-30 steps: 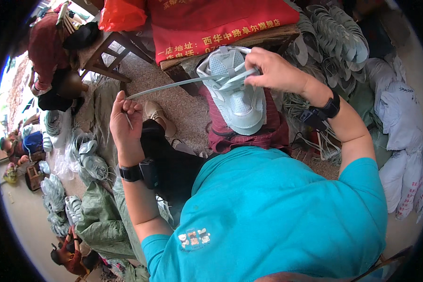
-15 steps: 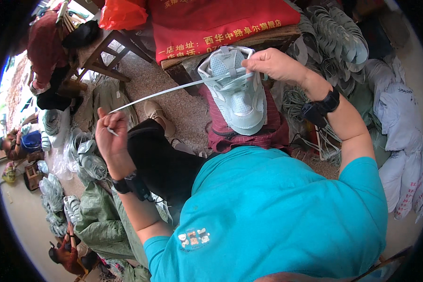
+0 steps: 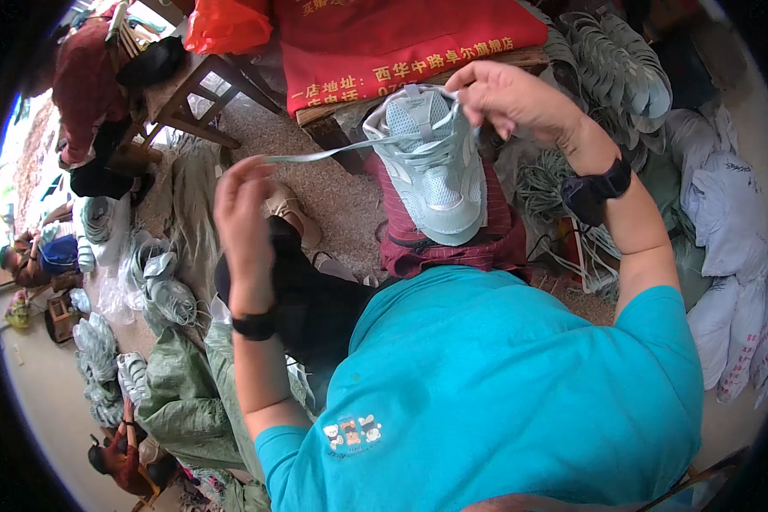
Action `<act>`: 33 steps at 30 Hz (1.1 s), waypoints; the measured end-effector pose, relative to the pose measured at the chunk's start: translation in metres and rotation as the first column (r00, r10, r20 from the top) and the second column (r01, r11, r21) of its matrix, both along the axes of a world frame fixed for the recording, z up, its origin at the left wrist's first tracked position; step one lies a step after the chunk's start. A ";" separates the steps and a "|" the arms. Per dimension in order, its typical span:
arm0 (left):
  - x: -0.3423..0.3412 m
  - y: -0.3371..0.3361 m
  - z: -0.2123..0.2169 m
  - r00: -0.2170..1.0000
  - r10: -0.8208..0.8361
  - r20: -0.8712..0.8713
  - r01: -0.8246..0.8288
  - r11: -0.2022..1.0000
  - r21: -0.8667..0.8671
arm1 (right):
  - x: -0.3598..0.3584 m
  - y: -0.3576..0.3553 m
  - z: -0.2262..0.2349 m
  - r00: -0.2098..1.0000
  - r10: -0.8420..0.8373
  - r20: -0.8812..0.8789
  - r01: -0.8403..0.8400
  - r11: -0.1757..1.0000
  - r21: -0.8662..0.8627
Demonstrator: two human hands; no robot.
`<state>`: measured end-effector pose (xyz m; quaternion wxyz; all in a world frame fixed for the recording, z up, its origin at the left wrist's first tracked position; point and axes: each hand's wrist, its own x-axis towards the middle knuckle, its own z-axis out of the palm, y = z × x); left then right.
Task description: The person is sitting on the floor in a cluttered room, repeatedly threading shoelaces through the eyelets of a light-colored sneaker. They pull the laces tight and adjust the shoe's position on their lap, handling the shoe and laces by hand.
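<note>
A pale grey-green sneaker (image 3: 439, 192) sits toe toward me on a dark red striped cloth (image 3: 392, 247) over my lap. Its flat pale shoelace (image 3: 324, 155) leaves the lacing and stretches left to the fingertips of my left hand (image 3: 246, 226), which are closed on it though somewhat blurred. My right hand (image 3: 516, 102) is at the right upper edge of the shoe opening, beside the tongue. Its fingers are bent and closed there; what they pinch is too small to make out.
A red printed cloth (image 3: 401, 51) covers a wooden bench ahead. Bundled shoe parts (image 3: 614, 68) and white sacks (image 3: 725, 213) lie to the right. Green sacks (image 3: 179, 384) and wrapped shoes (image 3: 158, 282) are at left. Other people (image 3: 85, 85) sit at the left.
My left hand has moved right and upward, nearer the shoe, and the lace is less taut. My right hand has shifted up from the lacing to the edge of the shoe opening.
</note>
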<state>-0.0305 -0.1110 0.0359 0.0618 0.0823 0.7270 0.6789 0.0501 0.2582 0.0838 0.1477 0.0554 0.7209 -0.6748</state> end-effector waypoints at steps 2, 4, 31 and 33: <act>0.014 0.027 -0.029 0.986 -0.137 -0.094 0.132 0.989 -0.062 | 0.004 -0.015 0.005 0.983 0.184 -0.015 -0.185 0.977 -0.104; 0.021 0.063 -0.033 0.803 -0.298 -0.515 0.097 0.920 -0.381 | 0.007 -0.025 0.003 0.971 0.214 -0.104 -0.224 0.970 -0.098; 0.023 0.119 -0.036 0.493 -0.585 -0.644 0.063 0.762 -0.645 | 0.002 -0.036 -0.047 0.946 0.085 -0.313 0.012 0.955 0.297; 0.023 0.118 -0.039 0.464 -0.618 -0.634 0.050 0.733 -0.678 | 0.000 -0.026 -0.049 0.971 -0.001 -0.238 -0.002 1.000 -0.014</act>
